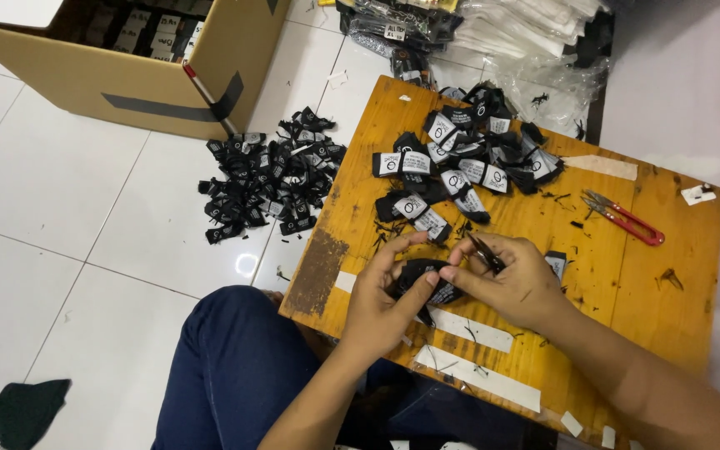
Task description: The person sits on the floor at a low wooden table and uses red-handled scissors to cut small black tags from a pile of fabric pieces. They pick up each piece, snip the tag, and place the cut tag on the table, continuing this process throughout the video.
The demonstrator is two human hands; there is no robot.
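Where labels lie: wooden table (627, 275), white floor tiles (60, 200).

A single head-worn camera looks steeply down and forward from close above the person's lap. It frames a low wooden table (627, 275) at centre-right, white floor tiles (60, 217) at left, and a cardboard box (85, 79) at the far top-left.

Both hands, left hand (385, 296) and right hand (506, 279), pinch a black label (423, 275).

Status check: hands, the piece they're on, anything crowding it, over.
Left hand and right hand both pinching one black fabric label. Small snips tucked in right hand. Label pile and red snips lie apart.
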